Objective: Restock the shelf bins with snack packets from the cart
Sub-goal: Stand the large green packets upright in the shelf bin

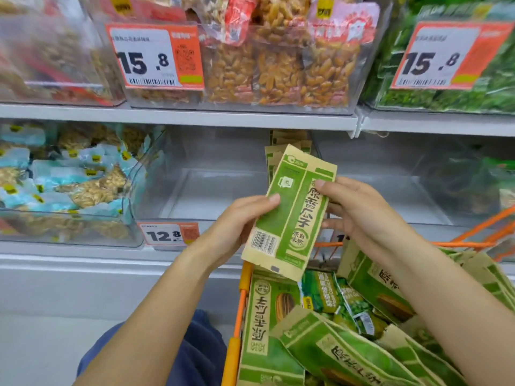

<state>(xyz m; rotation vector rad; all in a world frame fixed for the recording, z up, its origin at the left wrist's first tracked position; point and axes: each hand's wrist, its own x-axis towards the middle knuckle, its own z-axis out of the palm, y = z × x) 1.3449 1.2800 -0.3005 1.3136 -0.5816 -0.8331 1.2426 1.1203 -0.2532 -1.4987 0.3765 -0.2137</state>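
Note:
A green and tan snack packet (292, 215) with a barcode is held upright in front of the lower shelf. My left hand (239, 227) grips its left edge, thumb on the front. My right hand (359, 215) holds the right edge, thumb near the top, fingers curled behind. Behind it stands a clear shelf bin (211, 188) with a few of the same packets (281, 147) upright at its right side; the rest of the bin is bare. The orange cart (239, 316) below holds several more such packets (267, 330) and small green bags (348, 307).
A clear bin of blue-wrapped nut packets (69, 176) sits to the left. The upper shelf carries bins of golden snack bags (278, 65) and green packets (457, 79) with orange price tags (156, 57). Another clear bin (418, 185) is at the right. My blue-trousered knee (195, 346) is beside the cart.

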